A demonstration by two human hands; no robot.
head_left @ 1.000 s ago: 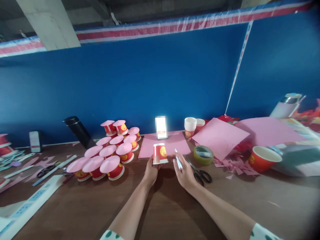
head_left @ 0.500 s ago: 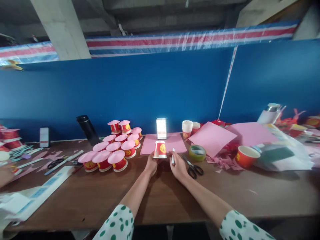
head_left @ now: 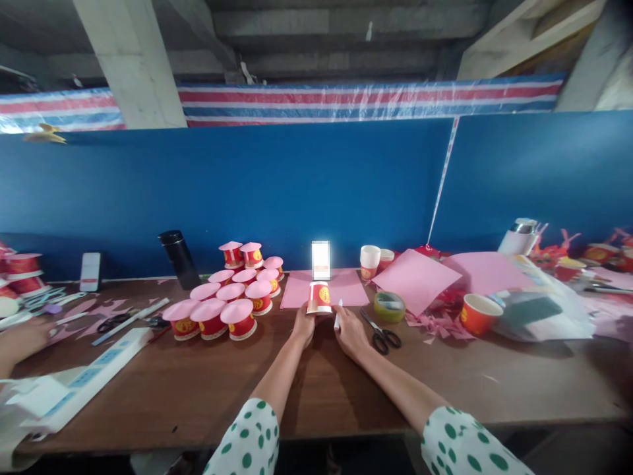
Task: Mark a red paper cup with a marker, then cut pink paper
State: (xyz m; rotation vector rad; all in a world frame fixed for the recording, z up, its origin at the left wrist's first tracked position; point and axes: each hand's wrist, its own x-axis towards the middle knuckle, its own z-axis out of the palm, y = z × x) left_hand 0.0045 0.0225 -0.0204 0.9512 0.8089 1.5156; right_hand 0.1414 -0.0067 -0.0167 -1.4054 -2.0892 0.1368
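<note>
My left hand (head_left: 302,326) is closed around the side of a red paper cup (head_left: 319,298) with a gold emblem, held over the near edge of a pink paper sheet (head_left: 349,289). Close by on its right, my right hand (head_left: 351,335) is closed on a slim white pen-like stick (head_left: 337,315) that points upward. Its exact kind is too small to make out. Left of my hands stand several red cups topped with pink paper discs (head_left: 237,311). Black-handled scissors (head_left: 382,335) and a roll of tape (head_left: 390,307) lie beside my right hand.
A lit phone (head_left: 321,260) stands behind the cup. White cups (head_left: 370,257), pink sheets (head_left: 416,280), paper scraps and an orange-red cup (head_left: 481,313) are at right. A black bottle (head_left: 178,258), power strip (head_left: 91,379) and another person's hand (head_left: 27,340) are at left.
My view has tilted slightly upward. The cup has turned a little in my left hand, and both hands keep their holds. At far left, the other person's hand has come further into view.
</note>
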